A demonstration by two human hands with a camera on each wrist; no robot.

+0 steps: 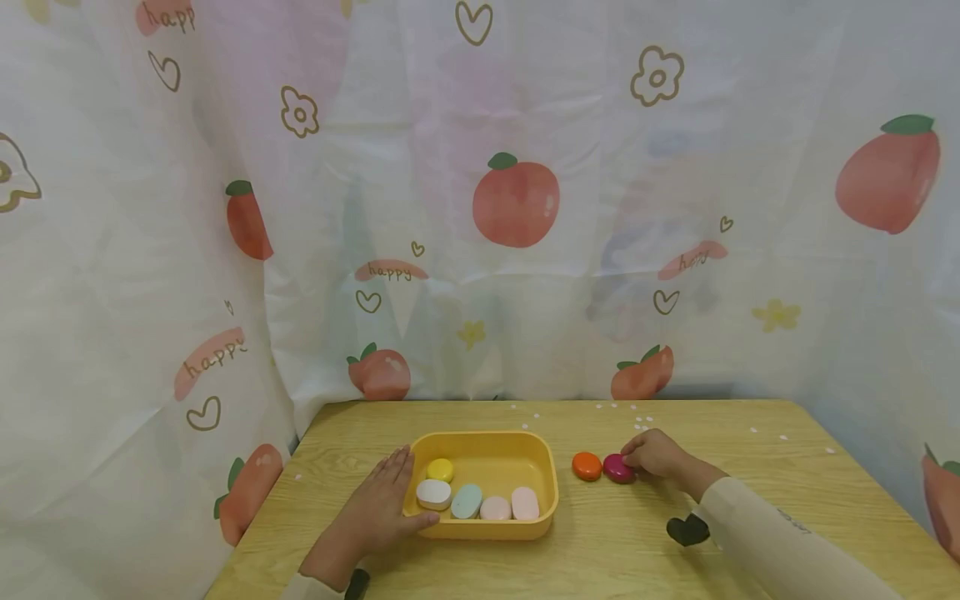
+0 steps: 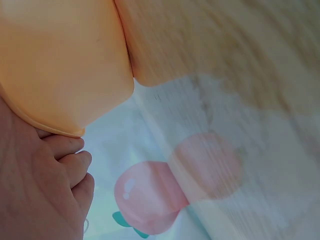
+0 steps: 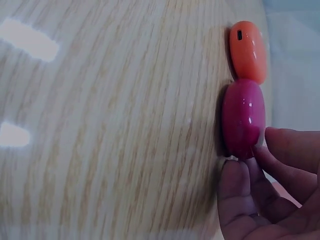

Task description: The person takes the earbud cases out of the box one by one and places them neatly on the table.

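Note:
A yellow tray [image 1: 486, 530] stands on the table, with several smooth rounded pieces along its near and left sides: a yellow one [image 1: 440, 470], a white one [image 1: 433, 495], a pale green one [image 1: 467, 502] and pink ones [image 1: 525, 503]. My left hand [image 1: 382, 504] rests at the tray's left end, fingers along the outer wall and thumb at the front rim. To the tray's right lie a glossy orange pebble-shaped case [image 1: 587, 466] with a small black slot and a magenta pebble-shaped case [image 3: 245, 117] beside it. My right hand [image 1: 660, 456] pinches the magenta case's right end between thumb and fingers.
Small white flecks [image 1: 641, 419] are scattered over the far part of the wooden table [image 1: 622, 550]. Behind and at the sides hangs a fruit-patterned curtain [image 1: 517, 317]. Dark straps [image 1: 688, 530] show at both wrists.

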